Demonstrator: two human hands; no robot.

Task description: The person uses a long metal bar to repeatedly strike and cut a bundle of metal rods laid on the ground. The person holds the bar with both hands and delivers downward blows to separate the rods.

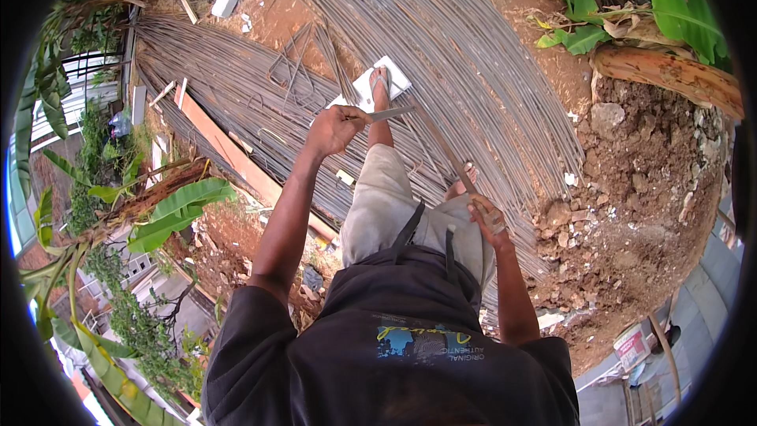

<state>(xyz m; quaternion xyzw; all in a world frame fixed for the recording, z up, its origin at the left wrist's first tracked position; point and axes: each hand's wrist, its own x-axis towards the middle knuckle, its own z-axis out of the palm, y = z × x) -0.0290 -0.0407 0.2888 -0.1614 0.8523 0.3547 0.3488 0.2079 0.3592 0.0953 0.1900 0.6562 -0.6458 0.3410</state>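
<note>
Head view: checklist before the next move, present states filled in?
1. Left grip closed on the grey flat strip: ok.
2. Right grip closed around the brown bar: cannot tell; the fingers are at its near end, but how they wrap it is unclear.
3. Strip and bar apart: cannot tell; their far ends come close together in this view.
4. Gloves on: not ok; both grips are bare.
5. Closed shoe on left foot: not ok; it wears a flip-flop, on a white slab over the rebar rods.
6. Right foot firmly planted: cannot tell; partly hidden.
</note>
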